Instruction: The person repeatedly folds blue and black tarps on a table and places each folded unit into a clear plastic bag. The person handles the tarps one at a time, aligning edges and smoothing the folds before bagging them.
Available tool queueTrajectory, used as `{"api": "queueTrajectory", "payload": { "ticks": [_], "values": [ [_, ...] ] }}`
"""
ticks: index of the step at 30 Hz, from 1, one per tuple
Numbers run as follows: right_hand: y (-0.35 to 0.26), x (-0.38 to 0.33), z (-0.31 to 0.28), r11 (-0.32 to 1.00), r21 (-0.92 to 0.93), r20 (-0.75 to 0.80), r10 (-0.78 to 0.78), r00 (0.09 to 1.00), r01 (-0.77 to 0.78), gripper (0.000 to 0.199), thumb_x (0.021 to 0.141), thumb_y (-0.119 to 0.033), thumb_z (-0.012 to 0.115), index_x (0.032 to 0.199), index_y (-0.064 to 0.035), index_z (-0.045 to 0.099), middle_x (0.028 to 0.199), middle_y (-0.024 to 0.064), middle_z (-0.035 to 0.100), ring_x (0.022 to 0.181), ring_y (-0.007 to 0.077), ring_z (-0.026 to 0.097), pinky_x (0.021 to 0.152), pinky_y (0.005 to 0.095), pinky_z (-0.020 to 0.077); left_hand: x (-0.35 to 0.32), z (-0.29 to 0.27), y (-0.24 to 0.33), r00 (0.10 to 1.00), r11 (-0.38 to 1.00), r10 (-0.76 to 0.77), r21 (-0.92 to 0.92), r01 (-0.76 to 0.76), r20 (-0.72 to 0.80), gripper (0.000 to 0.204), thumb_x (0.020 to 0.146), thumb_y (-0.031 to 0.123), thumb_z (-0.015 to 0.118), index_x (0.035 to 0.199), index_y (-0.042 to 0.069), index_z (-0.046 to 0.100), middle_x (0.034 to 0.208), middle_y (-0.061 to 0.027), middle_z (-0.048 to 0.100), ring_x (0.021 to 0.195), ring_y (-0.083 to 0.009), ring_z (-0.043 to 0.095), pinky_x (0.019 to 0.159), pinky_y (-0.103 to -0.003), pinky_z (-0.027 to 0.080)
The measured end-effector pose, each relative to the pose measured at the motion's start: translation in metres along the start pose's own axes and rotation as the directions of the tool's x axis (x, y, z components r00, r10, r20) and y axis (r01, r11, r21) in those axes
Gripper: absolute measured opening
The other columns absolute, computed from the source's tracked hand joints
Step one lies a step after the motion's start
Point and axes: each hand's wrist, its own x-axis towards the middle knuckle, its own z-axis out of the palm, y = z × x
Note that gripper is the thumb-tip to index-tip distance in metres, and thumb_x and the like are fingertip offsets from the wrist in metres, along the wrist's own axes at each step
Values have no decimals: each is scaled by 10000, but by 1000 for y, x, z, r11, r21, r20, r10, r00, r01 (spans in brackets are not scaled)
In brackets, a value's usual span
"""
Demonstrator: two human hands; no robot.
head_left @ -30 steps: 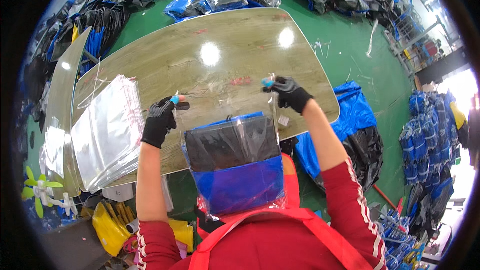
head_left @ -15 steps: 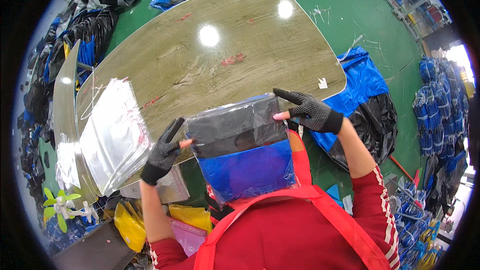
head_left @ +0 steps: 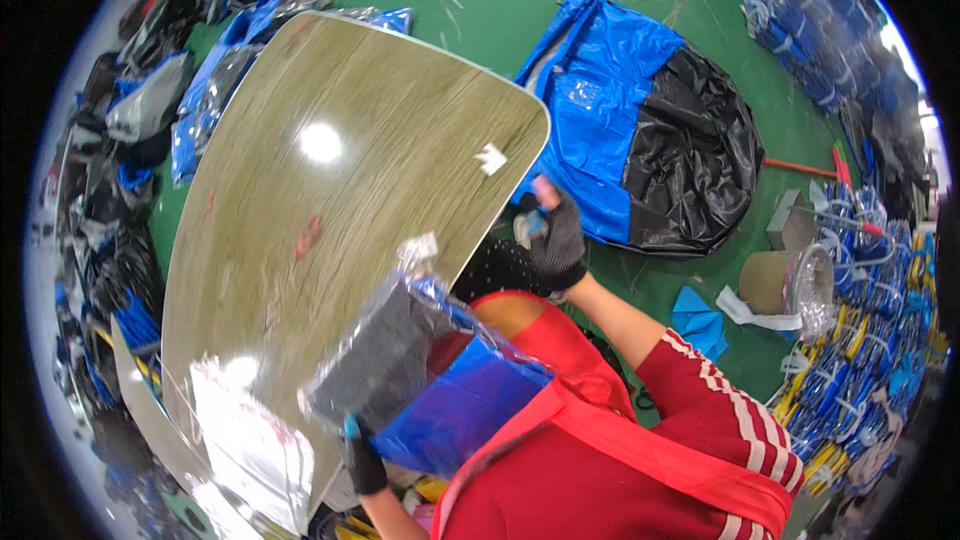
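A flat clear-plastic package point(head_left: 385, 365) of folded dark grey and blue fabric lies tilted in front of my body. My left hand point(head_left: 362, 462), in a black glove, is closed on its lower left edge. The package's upper edge reaches over the wood-grain tabletop. My right hand point(head_left: 560, 240), also gloved, is off the package, beside the table's right edge. Its bare thumb tip points up, and a small whitish object point(head_left: 528, 228) shows against its curled fingers. Blur and the hand itself hide what that object is.
The wood-grain table point(head_left: 350, 90) carries a stack of clear plastic bags point(head_left: 250, 450) and a white scrap point(head_left: 490, 159). A blue-and-black bag point(head_left: 640, 130) lies on the green floor point(head_left: 480, 0) to the right. Beyond it stand a bucket point(head_left: 768, 283) and blue bundles point(head_left: 790, 30).
My right hand has left the package and moved to the table's right edge. The package now slants, held by my left hand alone. The view has swung to the right.
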Motion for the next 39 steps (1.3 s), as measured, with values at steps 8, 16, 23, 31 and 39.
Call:
{"api": "queueTrajectory", "payload": {
  "ticks": [8, 16, 23, 31, 39],
  "values": [
    [255, 0, 105, 408, -895, 226, 759, 610, -177, 626, 902, -353, 579, 1481, -236, 371, 1591, 95, 271, 1391, 419, 329, 1062, 708, 215, 97, 46, 204, 905, 993, 116, 41, -109, -409, 468, 1011, 324, 465, 1365, 16, 469, 1307, -163, 511, 1203, -278, 484, 1050, -394, 379],
    [224, 156, -67, 794, -352, 526, 606, 596, -496, 548, 800, -245, 621, 1341, -187, 555, 1454, 162, 434, 1308, 383, 446, 1042, 547, 383, 171, 113, 226, 810, 979, 197, -66, -193, 552, 459, 1022, 114, 374, 1472, 58, 306, 1435, -240, 420, 1288, -325, 466, 1115, -428, 350],
    [-63, 225, -111, 908, 414, 694, -274, 666, -58, 571, 660, -220, 738, 1220, -138, 664, 1330, 237, 540, 1255, 407, 489, 1081, 498, 374, 165, 161, 188, 682, 985, 33, -140, 102, 730, 725, 997, 611, 260, 1467, 62, 327, 1430, -215, 452, 1292, -386, 463, 1107, -547, 357],
    [-332, -59, 65, 286, 920, 359, -887, -288, 266, 341, 851, -396, 593, 1102, -186, 692, 1270, 183, 594, 1248, 418, 477, 1017, 601, 362, 72, 96, 329, 786, 766, 63, 475, -433, 615, 907, 894, 606, 496, 1557, 82, 166, 1389, -123, 507, 1160, -232, 553, 966, -379, 457],
    [-319, -197, 105, 413, 874, 486, -712, -508, 256, 353, 836, -383, 616, 1120, -184, 680, 1248, 175, 603, 1203, 396, 509, 979, 556, 396, 113, -8, 156, 981, 656, 146, 730, -194, 129, 277, 914, 200, 665, 1101, 68, 509, 998, -78, 596, 878, -162, 550, 782, -325, 472]
  ]
}}
